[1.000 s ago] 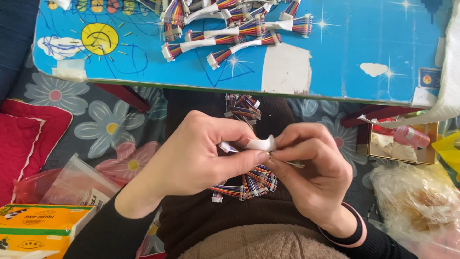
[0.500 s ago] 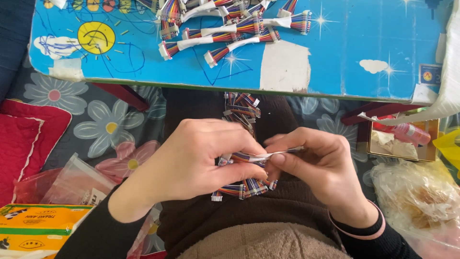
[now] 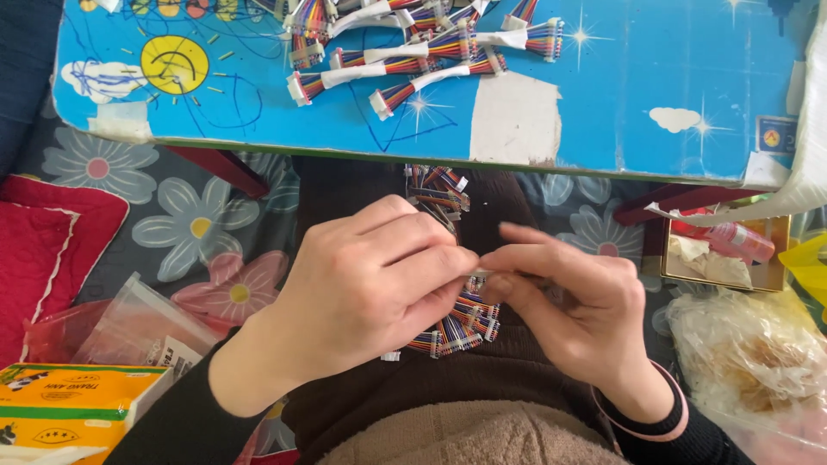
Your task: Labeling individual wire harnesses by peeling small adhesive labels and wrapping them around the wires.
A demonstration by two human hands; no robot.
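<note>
My left hand (image 3: 362,288) and my right hand (image 3: 573,301) meet over my lap, fingertips pinched together on a small multicoloured ribbon cable bundle (image 3: 476,274), mostly hidden by the fingers. Below the hands a pile of loose rainbow ribbon cables (image 3: 457,327) lies on my dark lap, and more cables (image 3: 438,185) show above the hands. On the blue painted table (image 3: 620,95) sit several finished cable bundles wrapped in white tape (image 3: 405,43).
A red cushion (image 3: 43,250) and flowered fabric (image 3: 194,228) lie at the left. A clear plastic bag (image 3: 138,327) and a yellow tissue pack (image 3: 69,409) sit lower left. A crumpled plastic bag (image 3: 749,362) and a small box with a red bottle (image 3: 728,245) are at the right.
The white tape piece seen between my fingers earlier is now hidden. My right index finger has stretched out and both hands have closed tighter on the bundle.
</note>
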